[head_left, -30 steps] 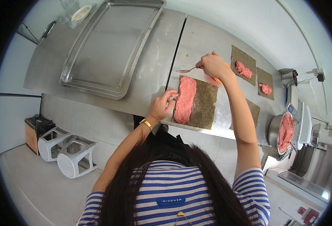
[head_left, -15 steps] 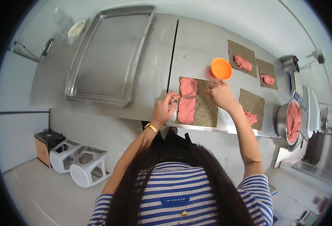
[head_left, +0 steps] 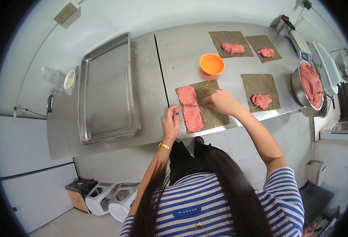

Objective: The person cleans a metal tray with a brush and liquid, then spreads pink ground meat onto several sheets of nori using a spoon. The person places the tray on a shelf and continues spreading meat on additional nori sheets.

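Observation:
A dark green seaweed sheet (head_left: pixel 215 116) lies on the steel table in front of me. Pink minced meat (head_left: pixel 193 118) covers its left side in a flattened strip. My right hand (head_left: pixel 222 102) is closed over the sheet around the thin handle of a metal utensil that looks like a spoon. Its other end reaches left across the middle of the strip and is hard to make out. My left hand (head_left: pixel 171 121) is at the sheet's left edge, fingers bent and apart, with the fingertips close beside the meat.
Three more seaweed sheets with meat lumps (head_left: pixel 261 101) lie to the right and behind. An orange bowl (head_left: pixel 212 64) stands beyond my sheet. A large steel tray (head_left: pixel 133 98) occupies the left. At the far right are a meat-filled metal bowl (head_left: pixel 311 85) and a scale (head_left: pixel 301 46).
The whole view has shifted, moving the table's items within the picture. The utensil stays across the meat strip, now less visible. Both hands keep their places around the sheet.

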`<control>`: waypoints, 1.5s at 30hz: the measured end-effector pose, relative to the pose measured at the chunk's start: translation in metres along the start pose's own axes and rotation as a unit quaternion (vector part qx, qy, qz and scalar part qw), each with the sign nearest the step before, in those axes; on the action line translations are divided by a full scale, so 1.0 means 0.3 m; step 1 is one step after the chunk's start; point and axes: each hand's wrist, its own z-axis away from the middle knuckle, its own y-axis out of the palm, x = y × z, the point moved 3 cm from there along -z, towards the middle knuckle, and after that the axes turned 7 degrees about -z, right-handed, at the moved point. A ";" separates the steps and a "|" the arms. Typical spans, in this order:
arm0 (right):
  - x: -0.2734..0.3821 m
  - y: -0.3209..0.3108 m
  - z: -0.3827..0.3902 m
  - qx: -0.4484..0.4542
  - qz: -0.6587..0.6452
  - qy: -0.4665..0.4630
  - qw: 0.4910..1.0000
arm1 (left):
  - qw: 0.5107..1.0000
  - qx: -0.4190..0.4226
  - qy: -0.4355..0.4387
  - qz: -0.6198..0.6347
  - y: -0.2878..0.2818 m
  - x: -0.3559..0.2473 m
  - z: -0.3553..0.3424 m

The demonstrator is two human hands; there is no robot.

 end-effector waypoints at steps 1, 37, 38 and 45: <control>-0.008 -0.012 0.029 -0.034 -0.041 0.047 0.997 | 1.000 -0.001 -0.011 0.011 0.003 0.004 0.000; 0.028 0.056 0.210 -0.066 -0.108 0.253 0.959 | 0.999 0.006 0.022 -0.044 0.003 0.026 -0.003; 0.019 0.067 0.182 -0.080 -0.104 0.253 0.958 | 0.999 0.008 0.019 -0.040 0.001 0.021 -0.001; 0.080 0.170 0.203 -0.090 -0.117 0.256 0.955 | 0.996 0.017 -0.078 0.034 -0.006 -0.001 0.089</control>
